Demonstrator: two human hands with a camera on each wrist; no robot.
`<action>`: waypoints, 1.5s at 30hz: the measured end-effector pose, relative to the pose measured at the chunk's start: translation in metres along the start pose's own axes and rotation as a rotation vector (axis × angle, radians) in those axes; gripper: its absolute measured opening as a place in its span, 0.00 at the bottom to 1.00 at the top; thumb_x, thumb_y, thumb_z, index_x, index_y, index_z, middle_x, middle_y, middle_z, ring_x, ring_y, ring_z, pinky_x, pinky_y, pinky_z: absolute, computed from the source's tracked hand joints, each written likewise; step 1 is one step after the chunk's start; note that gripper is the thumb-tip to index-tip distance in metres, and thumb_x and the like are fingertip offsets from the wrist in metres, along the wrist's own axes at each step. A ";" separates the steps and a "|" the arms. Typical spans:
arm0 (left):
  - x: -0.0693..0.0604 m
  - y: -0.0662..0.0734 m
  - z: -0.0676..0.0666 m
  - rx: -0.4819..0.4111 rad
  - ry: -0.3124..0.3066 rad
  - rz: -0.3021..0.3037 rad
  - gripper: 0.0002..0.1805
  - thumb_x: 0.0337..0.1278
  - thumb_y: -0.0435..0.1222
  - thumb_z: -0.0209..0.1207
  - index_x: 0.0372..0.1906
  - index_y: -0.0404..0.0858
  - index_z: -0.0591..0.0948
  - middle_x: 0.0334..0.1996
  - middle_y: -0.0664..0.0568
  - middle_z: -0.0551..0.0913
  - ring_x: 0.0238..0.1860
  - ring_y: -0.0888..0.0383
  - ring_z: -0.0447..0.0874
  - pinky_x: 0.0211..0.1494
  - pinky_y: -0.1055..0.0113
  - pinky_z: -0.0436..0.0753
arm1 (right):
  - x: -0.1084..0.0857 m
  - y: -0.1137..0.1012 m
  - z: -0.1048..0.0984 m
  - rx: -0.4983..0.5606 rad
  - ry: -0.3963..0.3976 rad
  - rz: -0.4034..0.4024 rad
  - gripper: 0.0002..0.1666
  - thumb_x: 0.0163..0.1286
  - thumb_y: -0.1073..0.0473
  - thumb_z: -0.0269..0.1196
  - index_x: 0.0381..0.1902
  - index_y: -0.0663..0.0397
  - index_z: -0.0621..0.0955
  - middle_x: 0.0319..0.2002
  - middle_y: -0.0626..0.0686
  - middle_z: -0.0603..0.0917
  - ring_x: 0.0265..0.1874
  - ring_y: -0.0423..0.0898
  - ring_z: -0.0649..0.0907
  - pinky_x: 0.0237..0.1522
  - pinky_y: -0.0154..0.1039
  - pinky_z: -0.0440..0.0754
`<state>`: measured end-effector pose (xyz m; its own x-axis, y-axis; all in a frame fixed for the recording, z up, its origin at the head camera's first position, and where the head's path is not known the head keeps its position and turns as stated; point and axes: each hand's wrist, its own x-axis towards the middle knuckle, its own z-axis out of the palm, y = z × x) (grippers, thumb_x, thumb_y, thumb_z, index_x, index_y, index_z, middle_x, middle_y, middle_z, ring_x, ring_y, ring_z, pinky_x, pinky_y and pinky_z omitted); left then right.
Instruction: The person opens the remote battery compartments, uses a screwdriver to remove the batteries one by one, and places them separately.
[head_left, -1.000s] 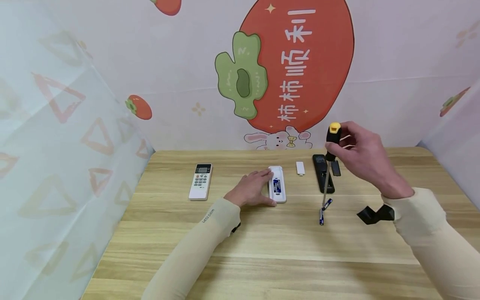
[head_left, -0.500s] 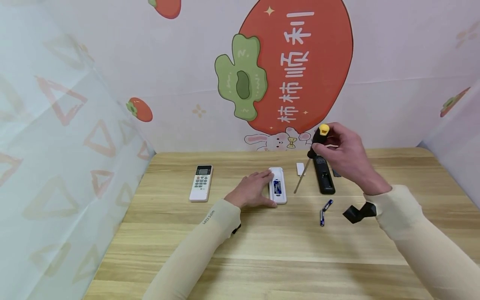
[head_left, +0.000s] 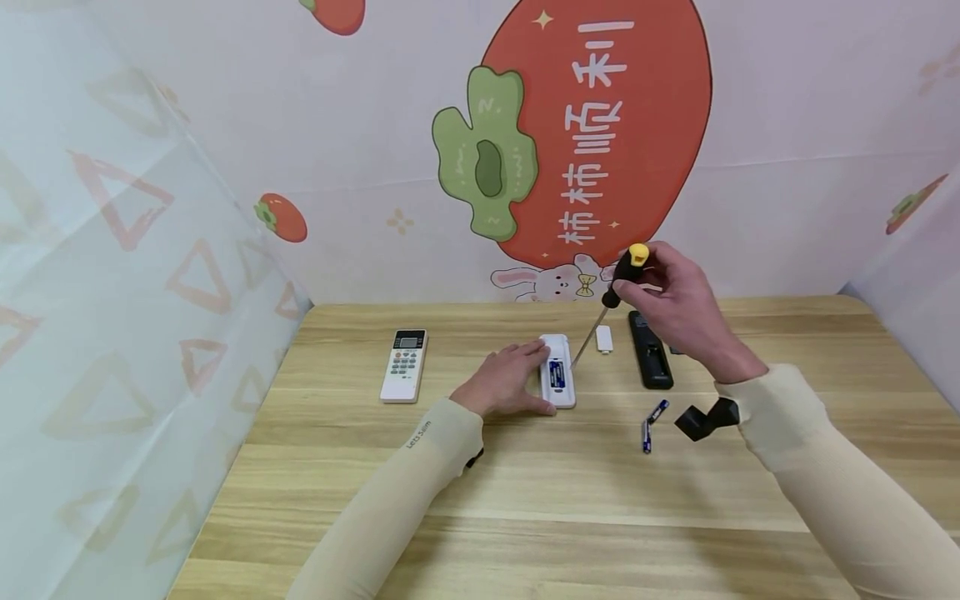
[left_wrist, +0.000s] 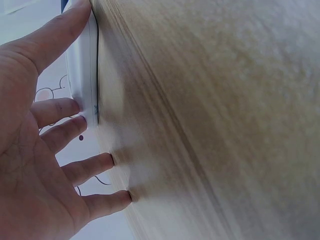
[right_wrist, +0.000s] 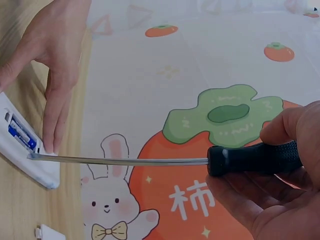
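A white remote control (head_left: 555,345) lies back up on the table, its battery compartment uncovered with blue batteries (head_left: 557,374) inside. My left hand (head_left: 506,381) holds it from the left, thumb at the near end and fingertips at the far end. In the left wrist view the two last fingers (left_wrist: 107,201) rest on the wood. Above and to the right, my right hand (head_left: 678,300) grips a screwdriver (head_left: 621,282) by its black handle with a yellow end. The shaft (right_wrist: 125,161) slants down to the compartment's right side; whether its tip touches, I cannot tell.
A small white battery cover (head_left: 604,339) lies right of the white remote. Beyond it are a black remote (head_left: 650,350), back up, and a dark cover (head_left: 677,351) partly hidden. Two loose batteries (head_left: 647,436) lie nearer. Another white remote (head_left: 404,367) lies at left, keys up.
My right hand has carried the screwdriver left, from above the two loose batteries to the white remote's right side. The left hand keeps its place on the remote.
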<state>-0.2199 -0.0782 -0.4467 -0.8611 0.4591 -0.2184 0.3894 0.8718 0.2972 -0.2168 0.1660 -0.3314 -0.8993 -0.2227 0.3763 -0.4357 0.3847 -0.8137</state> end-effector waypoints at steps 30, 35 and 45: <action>-0.001 0.000 -0.001 0.027 -0.003 0.013 0.55 0.51 0.61 0.70 0.80 0.46 0.60 0.80 0.55 0.54 0.78 0.46 0.55 0.75 0.41 0.59 | 0.000 -0.002 0.006 0.022 -0.025 -0.015 0.22 0.74 0.67 0.60 0.63 0.67 0.71 0.54 0.62 0.78 0.50 0.48 0.81 0.48 0.22 0.78; -0.001 0.000 0.000 0.023 -0.003 0.015 0.55 0.51 0.61 0.70 0.80 0.46 0.60 0.80 0.55 0.53 0.78 0.46 0.55 0.75 0.41 0.59 | -0.002 -0.002 0.007 0.023 -0.033 -0.025 0.23 0.74 0.67 0.61 0.64 0.67 0.71 0.54 0.62 0.78 0.50 0.48 0.81 0.48 0.21 0.78; 0.002 -0.002 0.001 0.035 -0.003 0.015 0.56 0.50 0.62 0.70 0.80 0.47 0.60 0.81 0.56 0.52 0.78 0.45 0.55 0.74 0.40 0.59 | -0.006 -0.003 0.009 0.035 -0.069 -0.011 0.20 0.73 0.66 0.62 0.60 0.67 0.73 0.50 0.60 0.79 0.47 0.45 0.83 0.46 0.23 0.80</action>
<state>-0.2215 -0.0786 -0.4486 -0.8541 0.4725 -0.2173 0.4135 0.8704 0.2674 -0.2096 0.1577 -0.3353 -0.8895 -0.2885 0.3544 -0.4426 0.3507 -0.8253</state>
